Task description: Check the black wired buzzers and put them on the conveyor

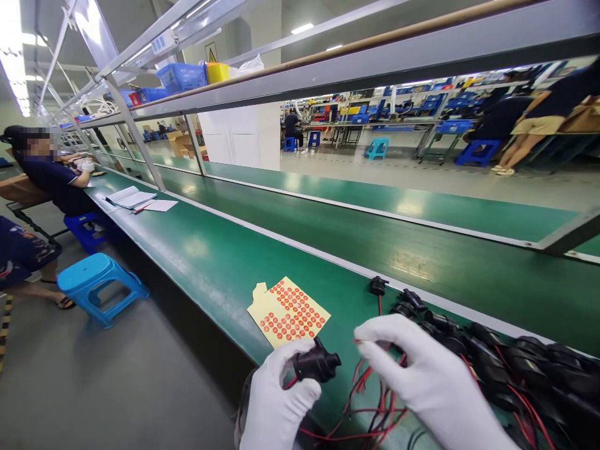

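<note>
My left hand (285, 394), in a white glove, grips a small black pump (316, 362) with a short nozzle pointing right. A red wire shows under the pump by my fingers. My right hand (407, 362), also gloved, pinches a tiny red piece that looks like a round sticker (357, 340) between thumb and forefinger. Beyond my left hand lies a pale yellow sheet (257, 306) with rows of round red stickers. Red and black wires (375, 406) trail over the green bench between and below my hands.
Many similar black pumps (492, 362) are heaped at the right, and one stands alone (377, 285) near the white rail. Farther left lie an open notebook (131, 197) and papers. A blue stool (100, 281) stands beside the bench; a co-worker (51, 169) sits at its far end.
</note>
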{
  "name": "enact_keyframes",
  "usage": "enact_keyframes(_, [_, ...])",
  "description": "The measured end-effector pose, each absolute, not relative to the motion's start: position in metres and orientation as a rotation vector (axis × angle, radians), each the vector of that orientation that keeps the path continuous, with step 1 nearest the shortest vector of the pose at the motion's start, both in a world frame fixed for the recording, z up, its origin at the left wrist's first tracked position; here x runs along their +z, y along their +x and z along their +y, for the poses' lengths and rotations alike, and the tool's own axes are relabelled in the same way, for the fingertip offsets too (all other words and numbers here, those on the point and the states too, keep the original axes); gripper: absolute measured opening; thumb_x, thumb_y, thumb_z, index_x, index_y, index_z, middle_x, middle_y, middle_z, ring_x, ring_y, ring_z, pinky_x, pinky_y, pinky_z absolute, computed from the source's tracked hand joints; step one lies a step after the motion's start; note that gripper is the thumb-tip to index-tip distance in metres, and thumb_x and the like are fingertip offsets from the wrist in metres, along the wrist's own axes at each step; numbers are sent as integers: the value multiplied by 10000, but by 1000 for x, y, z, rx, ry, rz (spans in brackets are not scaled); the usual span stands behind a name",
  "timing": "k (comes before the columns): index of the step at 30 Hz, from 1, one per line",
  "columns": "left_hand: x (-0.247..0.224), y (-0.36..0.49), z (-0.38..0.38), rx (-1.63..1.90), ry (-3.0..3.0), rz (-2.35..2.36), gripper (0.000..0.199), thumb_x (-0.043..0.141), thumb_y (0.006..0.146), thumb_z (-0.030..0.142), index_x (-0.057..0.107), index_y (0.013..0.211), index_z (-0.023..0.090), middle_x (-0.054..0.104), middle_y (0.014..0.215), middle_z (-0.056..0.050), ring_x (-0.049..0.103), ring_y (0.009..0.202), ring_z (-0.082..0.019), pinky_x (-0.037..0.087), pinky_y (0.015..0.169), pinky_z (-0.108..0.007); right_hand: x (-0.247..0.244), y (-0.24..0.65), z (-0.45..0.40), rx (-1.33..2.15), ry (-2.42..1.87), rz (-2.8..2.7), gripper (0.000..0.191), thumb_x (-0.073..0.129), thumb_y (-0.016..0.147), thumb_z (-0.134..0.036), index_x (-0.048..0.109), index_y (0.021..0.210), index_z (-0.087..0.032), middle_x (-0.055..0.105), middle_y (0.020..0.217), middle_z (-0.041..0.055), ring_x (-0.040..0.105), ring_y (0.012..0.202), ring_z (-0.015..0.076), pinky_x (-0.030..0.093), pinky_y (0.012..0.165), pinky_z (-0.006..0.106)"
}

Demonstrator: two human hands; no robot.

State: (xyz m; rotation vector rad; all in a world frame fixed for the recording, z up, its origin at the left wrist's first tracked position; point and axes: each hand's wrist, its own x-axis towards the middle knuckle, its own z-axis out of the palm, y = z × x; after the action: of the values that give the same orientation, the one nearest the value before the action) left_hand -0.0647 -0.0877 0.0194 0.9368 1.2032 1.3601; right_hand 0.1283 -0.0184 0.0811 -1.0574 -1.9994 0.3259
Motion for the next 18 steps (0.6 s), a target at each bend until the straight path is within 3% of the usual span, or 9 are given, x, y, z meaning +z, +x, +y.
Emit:
enact_keyframes(9, [43,-54,-100,1147,1294,1478,271,839,697,400,777,936,288,758,892,5,696,853,-202,508,777,-239,138,116,-26,779,-800,-2383,217,546,685,-30,621,657,-232,734,827,-28,693,742,114,552,675,178])
enact_keyframes(18, [62,-42,-103,1072,1463,1664,184,861,665,323,755,805,269,726,744,43,674,721,-167,488,687,-239,129,113,-33,597,-903,-2525,233,559,649,5,603,660,-224,718,769,-41,638,683,136,488,619,218])
